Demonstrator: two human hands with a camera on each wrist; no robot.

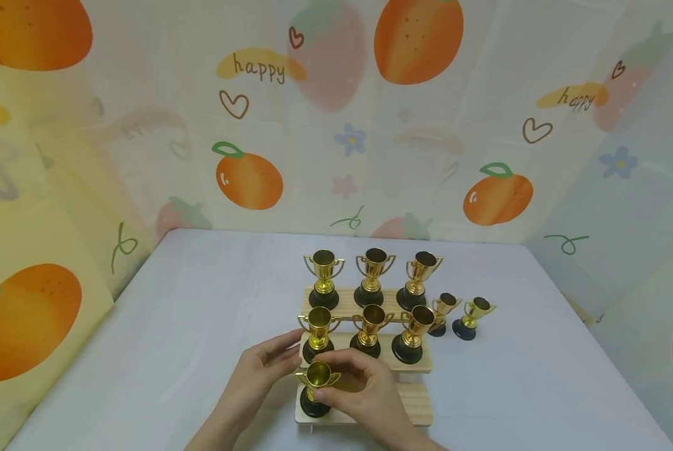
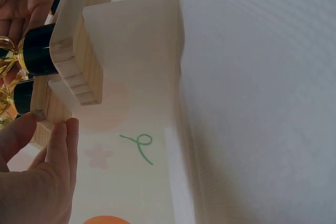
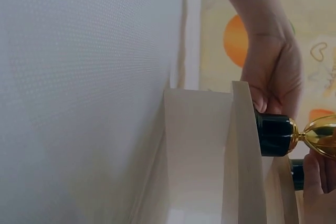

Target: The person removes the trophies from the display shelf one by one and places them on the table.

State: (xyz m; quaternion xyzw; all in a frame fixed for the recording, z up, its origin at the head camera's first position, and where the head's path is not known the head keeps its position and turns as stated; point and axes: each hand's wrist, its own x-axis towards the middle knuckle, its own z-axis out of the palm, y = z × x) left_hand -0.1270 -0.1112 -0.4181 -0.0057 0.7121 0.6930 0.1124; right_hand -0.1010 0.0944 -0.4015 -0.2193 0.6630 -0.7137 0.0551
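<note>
A small gold trophy cup [image 1: 318, 374] on a black base stands at the left end of the lowest tier of a wooden stepped stand [image 1: 417, 404]. My right hand [image 1: 367, 388] pinches it between thumb and fingers from the right side. In the right wrist view, the trophy's black base [image 3: 275, 135] sits against the shelf. My left hand [image 1: 263, 369] is at the left end of the middle tier, its fairly straight fingers [image 2: 65, 140] touching the shelf end in the left wrist view. Three trophies [image 1: 319, 322] line the middle tier and three more [image 1: 323, 269] the top tier.
Two further trophies [image 1: 470, 319] stand on the white tabletop [image 1: 201, 313] just right of the stand. A fruit-patterned cloth [image 1: 336, 138] hangs behind the table and on both sides. The right part of the lowest tier is bare wood.
</note>
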